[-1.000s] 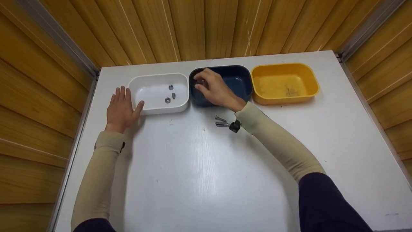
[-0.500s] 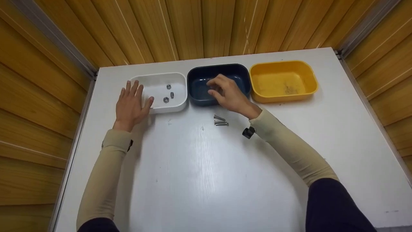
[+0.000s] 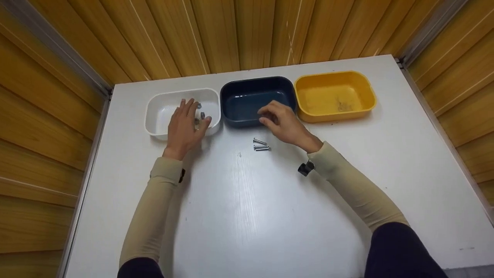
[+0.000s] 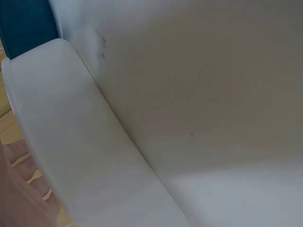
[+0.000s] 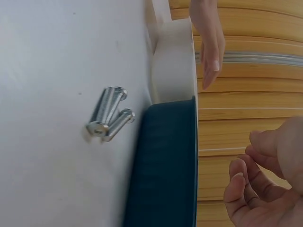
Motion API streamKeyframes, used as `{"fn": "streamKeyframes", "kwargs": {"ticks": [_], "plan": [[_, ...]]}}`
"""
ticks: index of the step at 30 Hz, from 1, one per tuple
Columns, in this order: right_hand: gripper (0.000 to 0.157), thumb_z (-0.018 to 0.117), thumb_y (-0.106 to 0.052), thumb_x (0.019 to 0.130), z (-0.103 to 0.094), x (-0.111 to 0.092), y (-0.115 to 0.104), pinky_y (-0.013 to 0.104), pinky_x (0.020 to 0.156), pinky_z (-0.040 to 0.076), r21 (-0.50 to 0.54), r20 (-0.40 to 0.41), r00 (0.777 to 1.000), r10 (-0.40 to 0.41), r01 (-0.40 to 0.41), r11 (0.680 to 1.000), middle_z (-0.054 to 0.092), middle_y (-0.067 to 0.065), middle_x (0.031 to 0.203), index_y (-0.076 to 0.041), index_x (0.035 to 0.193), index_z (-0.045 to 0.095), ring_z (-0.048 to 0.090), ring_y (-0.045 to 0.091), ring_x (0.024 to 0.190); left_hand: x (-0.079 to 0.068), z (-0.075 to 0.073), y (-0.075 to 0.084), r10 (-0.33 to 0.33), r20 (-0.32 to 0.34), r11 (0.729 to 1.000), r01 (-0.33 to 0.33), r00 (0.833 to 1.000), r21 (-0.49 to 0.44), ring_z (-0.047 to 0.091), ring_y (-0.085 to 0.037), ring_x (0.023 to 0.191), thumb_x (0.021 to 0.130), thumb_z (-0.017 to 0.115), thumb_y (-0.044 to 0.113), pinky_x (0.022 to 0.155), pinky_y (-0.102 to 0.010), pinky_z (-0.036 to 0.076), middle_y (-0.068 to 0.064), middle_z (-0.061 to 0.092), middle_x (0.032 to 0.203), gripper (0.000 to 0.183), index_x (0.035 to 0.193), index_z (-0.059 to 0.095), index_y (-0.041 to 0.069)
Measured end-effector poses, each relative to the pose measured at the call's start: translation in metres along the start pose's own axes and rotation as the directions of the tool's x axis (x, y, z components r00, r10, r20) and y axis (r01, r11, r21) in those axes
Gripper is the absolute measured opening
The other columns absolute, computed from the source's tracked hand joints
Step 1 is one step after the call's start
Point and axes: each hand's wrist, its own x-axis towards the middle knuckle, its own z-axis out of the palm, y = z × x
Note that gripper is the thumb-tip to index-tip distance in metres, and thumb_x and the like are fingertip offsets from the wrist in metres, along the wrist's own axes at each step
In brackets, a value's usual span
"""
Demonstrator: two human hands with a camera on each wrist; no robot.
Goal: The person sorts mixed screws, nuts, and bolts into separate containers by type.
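Note:
My left hand (image 3: 183,127) hovers over the right half of the white box (image 3: 154,116), its fingers extended and apart from the nuts. Metal nuts (image 3: 202,115) lie inside that box, partly hidden behind the hand. Close to the front right of the dark blue box (image 3: 247,102) is my right hand (image 3: 285,123), fingers loosely bent, with nothing seen between them. In the right wrist view the thumb (image 5: 267,142) stands apart from the bent fingers. Several silver bolts (image 3: 261,148) lie together on the table before the dark blue box, touched by neither hand.
A yellow box (image 3: 324,92) stands to the right of the dark blue one, with a smudge on its floor. All the boxes form a row near the back of the white table (image 3: 239,200). Wood-patterned walls (image 3: 247,34) rise behind and at the sides.
My left hand has moved right, from the white box's left edge to above the nuts. My right hand has drawn out of the dark blue box, toward the right and nearer me.

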Motion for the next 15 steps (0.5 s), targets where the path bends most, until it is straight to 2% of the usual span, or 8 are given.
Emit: {"fn": "streamKeyframes", "kwargs": {"ticks": [6, 11, 15], "plan": [[0.024, 0.069, -0.014, 0.106, 0.005, -0.013, 0.011, 0.037, 0.081, 0.052, 0.012, 0.005, 0.999, 0.035, -0.035, 0.999, 0.068, 0.011, 0.111, -0.001, 0.125, 0.073, 0.060, 0.020, 0.094, 0.004, 0.014, 0.015, 0.046, -0.024, 0.999, -0.046, 0.999, -0.016, 0.030, -0.040, 0.162, 0.104, 0.054, 0.059, 0.134, -0.054, 0.022, -0.018, 0.045, 0.167, 0.079, 0.157, 0.049, 0.001], [0.024, 0.070, -0.015, 0.105, 0.009, -0.023, 0.019, 0.028, 0.080, 0.050, 0.019, 0.013, 0.998, 0.056, -0.056, 0.998, 0.068, 0.011, 0.111, -0.001, 0.124, 0.073, 0.061, 0.021, 0.095, 0.009, 0.023, 0.026, 0.066, -0.003, 0.998, -0.066, 0.998, -0.016, 0.028, -0.038, 0.163, 0.105, 0.053, 0.060, 0.134, -0.052, 0.020, -0.017, 0.043, 0.169, 0.080, 0.160, 0.046, 0.001], [0.024, 0.070, -0.015, 0.105, 0.014, -0.029, 0.025, 0.026, 0.080, 0.051, 0.030, 0.026, 0.995, 0.092, -0.092, 0.995, 0.068, 0.010, 0.111, 0.000, 0.123, 0.074, 0.063, 0.021, 0.097, 0.011, 0.028, 0.034, 0.081, 0.012, 0.997, -0.081, 0.997, -0.018, 0.027, -0.038, 0.163, 0.105, 0.051, 0.060, 0.135, -0.051, 0.018, -0.017, 0.041, 0.170, 0.082, 0.161, 0.043, 0.001]]}}
